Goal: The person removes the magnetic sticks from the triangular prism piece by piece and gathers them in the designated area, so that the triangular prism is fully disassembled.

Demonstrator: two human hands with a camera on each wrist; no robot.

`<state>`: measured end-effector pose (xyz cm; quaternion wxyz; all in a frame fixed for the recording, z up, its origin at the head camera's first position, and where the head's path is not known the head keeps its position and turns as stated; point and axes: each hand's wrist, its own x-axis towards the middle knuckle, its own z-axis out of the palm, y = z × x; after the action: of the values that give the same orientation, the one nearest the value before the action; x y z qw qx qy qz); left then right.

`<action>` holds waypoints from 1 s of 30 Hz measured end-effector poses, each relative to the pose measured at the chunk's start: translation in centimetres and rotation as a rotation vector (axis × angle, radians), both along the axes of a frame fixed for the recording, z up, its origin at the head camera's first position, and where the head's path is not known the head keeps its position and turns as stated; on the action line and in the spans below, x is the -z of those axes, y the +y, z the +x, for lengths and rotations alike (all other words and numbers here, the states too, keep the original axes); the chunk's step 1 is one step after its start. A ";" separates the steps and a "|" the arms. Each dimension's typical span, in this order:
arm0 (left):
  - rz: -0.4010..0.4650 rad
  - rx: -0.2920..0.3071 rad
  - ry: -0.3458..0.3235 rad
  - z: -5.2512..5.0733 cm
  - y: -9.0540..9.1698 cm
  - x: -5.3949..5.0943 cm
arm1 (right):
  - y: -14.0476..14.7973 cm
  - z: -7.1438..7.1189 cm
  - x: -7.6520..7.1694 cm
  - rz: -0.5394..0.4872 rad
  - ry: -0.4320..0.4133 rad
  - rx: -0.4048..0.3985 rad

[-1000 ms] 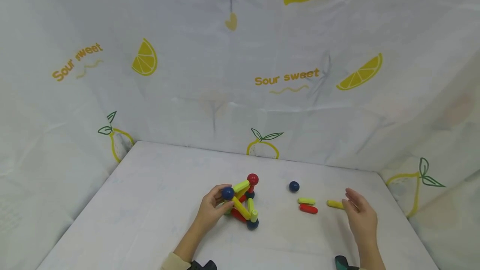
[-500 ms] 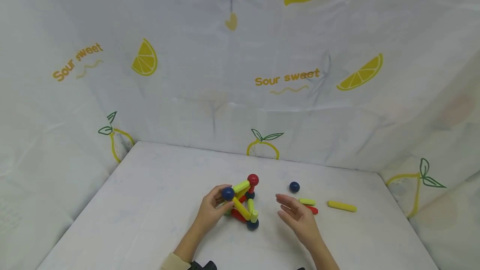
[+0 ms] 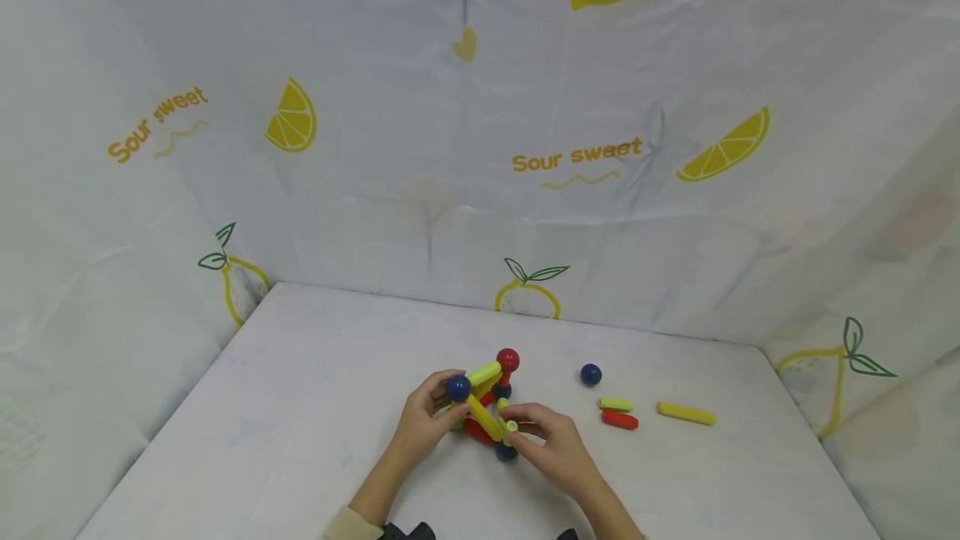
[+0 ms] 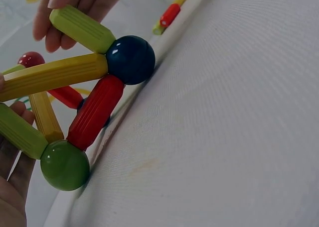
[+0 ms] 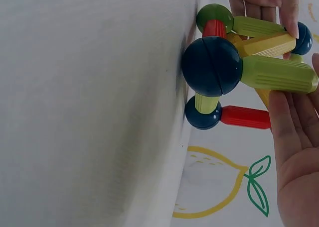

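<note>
A ball-and-stick frame of magnetic-looking toy pieces stands on the table. My left hand holds its left upper corner, thumb and fingers about a blue ball and the stick ends there. At the frame's near right, a short light-green stick rises from a dark blue ball. My right hand pinches the upper end of that stick between thumb and fingers. A red ball tops the far corner, and a green ball sits low by the left hand. Yellow and red sticks join the corners.
To the right lie a loose blue ball, a short light-green stick, a red stick and a longer yellow stick. Behind the white table hangs a lemon-print curtain.
My right hand has travelled left, from beside the loose yellow stick to the frame, and now pinches the light-green stick. The left hand keeps its hold.
</note>
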<state>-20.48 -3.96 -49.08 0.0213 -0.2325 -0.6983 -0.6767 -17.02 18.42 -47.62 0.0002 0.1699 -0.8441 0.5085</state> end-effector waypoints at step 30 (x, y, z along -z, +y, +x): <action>-0.003 -0.026 0.021 -0.8 0.0 1.6 | 4.3 0.1 0.3 -0.002 -0.447 0.278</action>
<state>-21.24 -3.91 -50.65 0.0371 -0.2307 -0.7018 -0.6730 -16.95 22.70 -47.97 -0.1164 -0.0643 -0.8379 0.5293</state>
